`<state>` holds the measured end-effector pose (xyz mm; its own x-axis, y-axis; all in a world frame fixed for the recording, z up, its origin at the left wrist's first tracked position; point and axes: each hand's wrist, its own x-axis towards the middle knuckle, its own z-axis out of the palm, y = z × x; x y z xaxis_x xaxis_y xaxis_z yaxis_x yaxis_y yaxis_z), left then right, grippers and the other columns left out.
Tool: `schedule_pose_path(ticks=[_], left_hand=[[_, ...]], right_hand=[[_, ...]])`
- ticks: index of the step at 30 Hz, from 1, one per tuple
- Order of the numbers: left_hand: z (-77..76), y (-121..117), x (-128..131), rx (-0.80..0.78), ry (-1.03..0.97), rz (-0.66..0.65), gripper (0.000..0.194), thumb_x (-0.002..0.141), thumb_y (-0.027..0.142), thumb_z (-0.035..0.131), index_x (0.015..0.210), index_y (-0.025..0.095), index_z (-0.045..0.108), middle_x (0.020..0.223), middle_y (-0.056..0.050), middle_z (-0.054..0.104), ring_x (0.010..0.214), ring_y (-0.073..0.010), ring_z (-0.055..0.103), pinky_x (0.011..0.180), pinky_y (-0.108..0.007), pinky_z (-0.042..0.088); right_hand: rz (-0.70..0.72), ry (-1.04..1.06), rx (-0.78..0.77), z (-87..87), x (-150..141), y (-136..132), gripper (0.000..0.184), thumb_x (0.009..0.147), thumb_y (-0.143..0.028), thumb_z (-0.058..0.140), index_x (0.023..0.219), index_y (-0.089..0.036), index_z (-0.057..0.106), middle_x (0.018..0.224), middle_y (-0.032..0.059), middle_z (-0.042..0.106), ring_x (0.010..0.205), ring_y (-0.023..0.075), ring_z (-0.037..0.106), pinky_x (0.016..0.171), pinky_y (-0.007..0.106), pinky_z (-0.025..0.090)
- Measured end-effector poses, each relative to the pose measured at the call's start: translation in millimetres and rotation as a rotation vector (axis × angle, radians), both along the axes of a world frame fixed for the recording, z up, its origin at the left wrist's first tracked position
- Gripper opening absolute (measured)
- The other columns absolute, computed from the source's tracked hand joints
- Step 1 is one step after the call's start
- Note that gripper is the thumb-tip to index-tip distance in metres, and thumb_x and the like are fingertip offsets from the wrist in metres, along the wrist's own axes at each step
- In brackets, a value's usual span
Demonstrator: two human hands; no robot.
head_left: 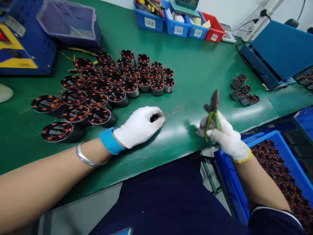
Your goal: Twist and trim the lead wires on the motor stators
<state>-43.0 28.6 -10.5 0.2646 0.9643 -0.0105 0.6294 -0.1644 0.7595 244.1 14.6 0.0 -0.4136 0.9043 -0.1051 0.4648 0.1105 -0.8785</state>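
Note:
My left hand (143,125), in a white glove with a blue cuff, rests on the green table with its fingers closed. Thin copper wires (176,110) fan out to the right from its fingertips. A dark spot shows inside the curled fingers, but I cannot make out what it is. Held above the table edge, my right hand (223,135), gloved in white with a yellow hem, grips green-handled cutting pliers (214,102), jaws pointing up. Left of my left hand stand several motor stators (117,96), metal rings with copper windings and loose wire ends.
Smaller stators (241,89) stand at the right. Blue tool bins (149,21) and a red bin (214,27) line the back. A clear purplish bin (70,24) is at back left, by a blue-and-yellow machine (22,49). A blue crate (276,137) of wound parts sits below right.

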Motion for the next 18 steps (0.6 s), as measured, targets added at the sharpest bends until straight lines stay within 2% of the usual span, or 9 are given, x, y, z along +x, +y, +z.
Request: schedule_pose_path(ticks=[2, 3, 6, 13, 18], left_hand=[[-0.4, 0.1, 0.3, 0.0, -0.009, -0.001, 0.022, 0.086, 0.036, 0.049, 0.083, 0.018, 0.062, 0.083, -0.006, 0.066, 0.078, -0.0206, 0.058, 0.077, -0.032, 0.045], [-0.5, 0.1, 0.2, -0.002, -0.019, -0.005, 0.022, 0.086, 0.036, 0.049, 0.085, 0.018, 0.062, 0.084, -0.006, 0.066, 0.08, -0.0209, 0.059, 0.078, -0.032, 0.046], [-0.5, -0.1, 0.1, -0.007, -0.029, -0.02, 0.022, 0.087, 0.035, 0.049, 0.088, 0.018, 0.063, 0.088, -0.006, 0.067, 0.084, -0.0219, 0.06, 0.081, -0.032, 0.046], [0.1, 0.5, 0.5, 0.008, -0.033, -0.034, 0.023, 0.086, 0.033, 0.05, 0.092, 0.02, 0.067, 0.093, -0.005, 0.07, 0.088, -0.0223, 0.062, 0.085, -0.032, 0.046], [-1.1, 0.8, -0.7, -0.007, -0.018, -0.028, 0.022, 0.086, 0.033, 0.05, 0.093, 0.021, 0.067, 0.096, -0.006, 0.07, 0.091, -0.0226, 0.062, 0.086, -0.032, 0.046]], right_hand=[[0.194, 0.215, -0.296, 8.6, -17.0, -14.5, 0.084, 0.077, -0.029, 0.054, 0.151, -0.023, 0.015, 0.101, 0.0058, 0.058, 0.077, 0.0168, 0.061, 0.063, 0.034, 0.054], [0.26, 0.257, -0.416, 11.7, -25.4, -19.4, 0.085, 0.076, -0.027, 0.056, 0.151, -0.022, 0.016, 0.098, 0.0052, 0.058, 0.075, 0.0162, 0.061, 0.062, 0.033, 0.054], [0.31, 0.244, -0.612, 16.2, -44.4, -23.3, 0.081, 0.076, -0.024, 0.057, 0.15, -0.02, 0.022, 0.094, 0.0042, 0.058, 0.073, 0.0155, 0.062, 0.06, 0.031, 0.054], [0.295, 0.204, -0.566, 12.9, -53.8, -11.4, 0.055, 0.082, -0.023, 0.058, 0.135, -0.024, 0.042, 0.088, 0.0023, 0.062, 0.063, 0.0123, 0.062, 0.047, 0.021, 0.051], [0.26, 0.206, -0.551, 9.2, -59.0, -13.8, 0.058, 0.082, -0.02, 0.057, 0.138, -0.021, 0.039, 0.087, 0.0024, 0.063, 0.063, 0.0133, 0.064, 0.05, 0.024, 0.056]])
